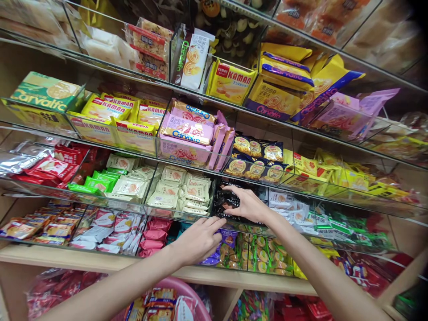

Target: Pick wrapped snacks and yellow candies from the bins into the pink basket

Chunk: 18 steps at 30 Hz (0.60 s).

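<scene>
My right hand (pixel 247 206) reaches into a shelf compartment of small black snack packets (pixel 222 196). Its thumb and index finger curve around one black packet, one on each side; the other fingers are partly hidden. Lower and to the left, my left hand (pixel 199 240) lies palm down with its fingers stretched out, and the fingertips rest at the clear front lip of that compartment. No packet shows in it. Cream-coloured packets (pixel 195 194) fill the compartment just left of the black ones, and white packets (pixel 284 207) lie to their right.
Clear dividers and front panels split the tilted shelves into compartments. Above stand purple biscuit packs (pixel 189 129), yellow packs (pixel 107 109) and dark blue packs (pixel 256 158). Below the wooden shelf edge (pixel 83 262) sits a pink basin (pixel 197 298) with snack packets.
</scene>
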{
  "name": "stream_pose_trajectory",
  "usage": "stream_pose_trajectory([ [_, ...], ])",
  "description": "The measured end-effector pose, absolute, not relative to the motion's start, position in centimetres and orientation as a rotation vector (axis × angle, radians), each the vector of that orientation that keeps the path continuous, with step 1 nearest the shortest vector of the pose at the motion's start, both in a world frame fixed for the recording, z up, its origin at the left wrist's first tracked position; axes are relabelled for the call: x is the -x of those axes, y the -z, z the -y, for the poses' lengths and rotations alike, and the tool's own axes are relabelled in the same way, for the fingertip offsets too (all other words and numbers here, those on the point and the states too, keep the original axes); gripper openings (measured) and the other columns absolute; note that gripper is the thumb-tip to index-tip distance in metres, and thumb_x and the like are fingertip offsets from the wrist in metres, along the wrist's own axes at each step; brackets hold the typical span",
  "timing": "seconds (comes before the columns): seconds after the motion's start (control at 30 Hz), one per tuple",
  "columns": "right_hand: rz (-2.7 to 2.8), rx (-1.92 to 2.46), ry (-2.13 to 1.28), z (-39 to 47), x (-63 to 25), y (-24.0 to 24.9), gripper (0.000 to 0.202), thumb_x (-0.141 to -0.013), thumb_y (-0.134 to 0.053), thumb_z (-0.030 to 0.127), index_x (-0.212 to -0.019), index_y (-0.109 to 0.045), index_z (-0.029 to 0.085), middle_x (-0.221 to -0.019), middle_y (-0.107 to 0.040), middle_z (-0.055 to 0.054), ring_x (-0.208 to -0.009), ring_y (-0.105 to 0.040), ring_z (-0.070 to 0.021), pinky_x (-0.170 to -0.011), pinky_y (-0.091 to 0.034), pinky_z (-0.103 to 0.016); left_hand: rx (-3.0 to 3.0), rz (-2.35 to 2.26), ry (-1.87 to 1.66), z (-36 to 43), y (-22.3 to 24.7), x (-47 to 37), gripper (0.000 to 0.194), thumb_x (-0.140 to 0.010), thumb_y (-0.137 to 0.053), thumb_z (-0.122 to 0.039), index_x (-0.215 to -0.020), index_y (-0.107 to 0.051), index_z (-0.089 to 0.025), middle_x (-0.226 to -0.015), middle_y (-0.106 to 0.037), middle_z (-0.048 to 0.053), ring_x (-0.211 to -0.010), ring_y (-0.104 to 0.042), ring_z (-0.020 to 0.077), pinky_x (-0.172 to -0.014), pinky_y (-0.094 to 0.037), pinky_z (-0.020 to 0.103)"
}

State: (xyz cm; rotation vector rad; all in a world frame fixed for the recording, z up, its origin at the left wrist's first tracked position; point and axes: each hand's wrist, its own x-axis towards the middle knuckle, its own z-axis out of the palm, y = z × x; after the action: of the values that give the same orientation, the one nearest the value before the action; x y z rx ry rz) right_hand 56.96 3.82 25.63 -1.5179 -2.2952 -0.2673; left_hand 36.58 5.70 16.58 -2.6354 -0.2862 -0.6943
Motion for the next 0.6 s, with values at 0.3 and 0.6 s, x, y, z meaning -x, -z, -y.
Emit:
stream_pose_trajectory([
  [0.3,2.079,1.322,0.078,-4.3,-58.2,-25.5,0.055,-0.069,-0.066,0.031,-0.119,-0.046,0.022,-0.103,-0.064,-0.002,-0.095,-0.058,-0.0191,-0.088,-0.042,-0.034,2.599,0.322,0.781,-5.9,-17.6,-36.7,0.014,-0.087,-0.044,-0.021,-0.088,-0.057,-0.015,-0.126,-0.049,0.01,-0.108,-0.045,0.0234,-0.09,-0.038,0.038],
  [0.6,1.914,1.303,0.063,-4.3,-58.8,-24.5,0.054,-0.068,-0.067,0.035,-0.116,-0.048,0.02,-0.105,-0.063,-0.004,-0.096,-0.058,-0.0208,-0.088,-0.043,-0.035,2.57,0.421,0.991,-7.5,-20.1,-37.2,0.02,-0.09,-0.043,-0.027,-0.091,-0.06,-0.016,-0.11,-0.059,0.007,-0.11,-0.043,0.0232,-0.095,-0.03,0.042],
])
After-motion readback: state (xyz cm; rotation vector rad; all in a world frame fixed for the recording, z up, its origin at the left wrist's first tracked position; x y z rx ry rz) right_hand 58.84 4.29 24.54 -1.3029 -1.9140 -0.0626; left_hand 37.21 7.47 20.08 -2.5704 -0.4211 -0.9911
